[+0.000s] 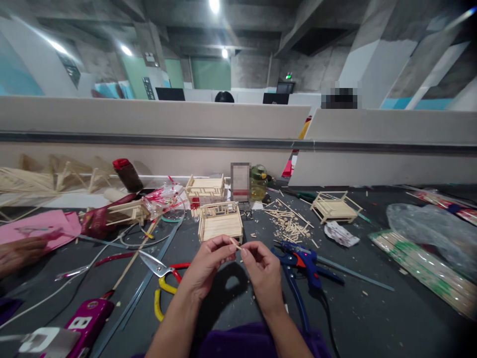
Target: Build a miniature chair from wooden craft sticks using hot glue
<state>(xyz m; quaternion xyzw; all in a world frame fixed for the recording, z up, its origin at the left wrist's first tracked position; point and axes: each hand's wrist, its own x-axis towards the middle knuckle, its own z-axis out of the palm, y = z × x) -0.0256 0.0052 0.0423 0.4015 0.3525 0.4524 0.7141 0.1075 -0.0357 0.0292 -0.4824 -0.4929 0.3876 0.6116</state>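
Between my two hands is a short thin wooden stick (235, 244), pinched at its ends by the fingertips. My left hand (212, 261) closes on its left end, and my right hand (263, 271) grips the right end. Just beyond them stands a small model bench made of wooden sticks (221, 226). Scissors with red and yellow handles (164, 276) lie left of my left hand. A blue glue gun (307, 261) rests to the right of my right hand, beside blue-handled pliers (294, 288).
A pile of cut stick pieces (292, 223) and another stick model (335, 206) lie at the right back. Bagged sticks (421, 268) are far right. A purple power strip (89, 325) sits front left. Another person's hand (22, 253) is at the left edge.
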